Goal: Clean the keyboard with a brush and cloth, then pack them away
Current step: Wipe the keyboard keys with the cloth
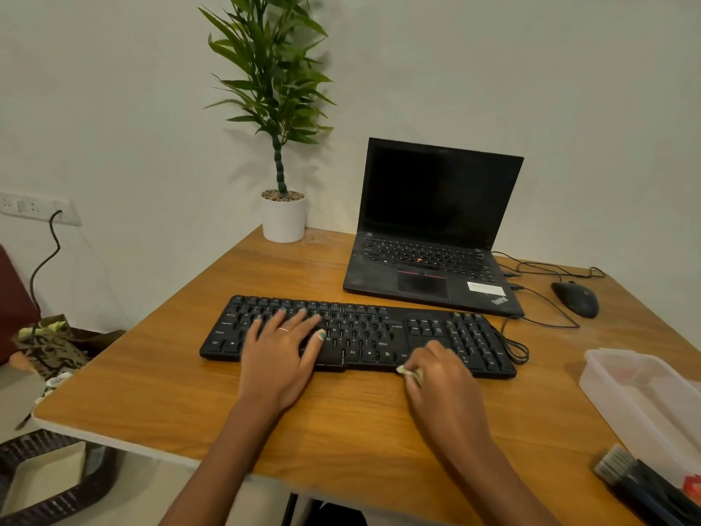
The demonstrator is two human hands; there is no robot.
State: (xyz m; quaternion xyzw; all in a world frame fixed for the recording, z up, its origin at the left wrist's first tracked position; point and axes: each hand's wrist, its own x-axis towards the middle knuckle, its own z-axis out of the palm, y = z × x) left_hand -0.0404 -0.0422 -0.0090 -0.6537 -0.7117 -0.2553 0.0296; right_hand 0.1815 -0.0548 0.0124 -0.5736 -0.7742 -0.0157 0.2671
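A black keyboard (379,332) lies across the middle of the wooden table (182,392). My left hand (282,345) rests flat on its left half, fingers spread over the keys. At the keyboard's front edge, right of centre, my right hand (442,377) is closed on a small pale cloth (409,373), of which only a corner shows. A dark brush (637,480) lies at the table's near right corner, apart from both hands.
An open black laptop (432,237) stands behind the keyboard. A mouse (576,298) and cables lie to its right. A clear plastic box (641,396) sits at the right edge. A potted plant (282,218) stands at the back. A dark basket (49,484) is on the floor, left.
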